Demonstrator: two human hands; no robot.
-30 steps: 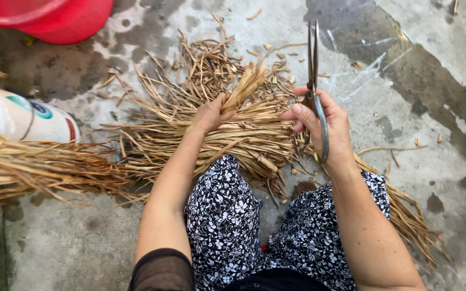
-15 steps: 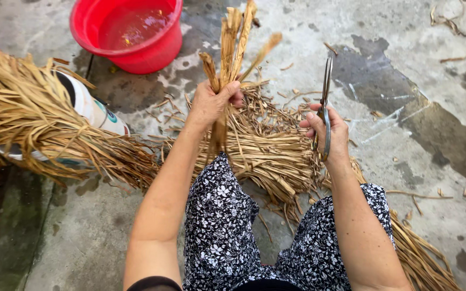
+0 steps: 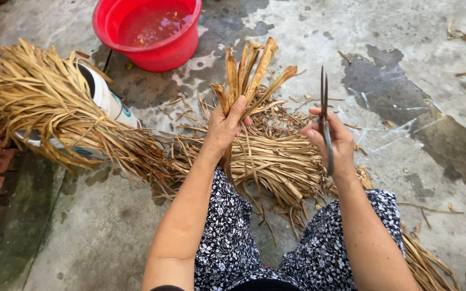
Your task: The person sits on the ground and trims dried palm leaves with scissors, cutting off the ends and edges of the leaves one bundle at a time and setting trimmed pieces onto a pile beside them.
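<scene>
Raised a little higher since before, the bundle of dry leaves [image 3: 249, 70] is gripped by the left hand [image 3: 223, 126], while closed scissors [image 3: 326, 116] are clasped upright by the right hand [image 3: 334, 141] at 3 o'clock.

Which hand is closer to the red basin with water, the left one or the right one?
Left. The left hand, gripping a bunch of dried leaves, is just below the red basin. The right hand, holding scissors, is farther right.

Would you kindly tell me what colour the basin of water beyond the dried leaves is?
The basin is bright red, seen clearly in the head view.
</scene>
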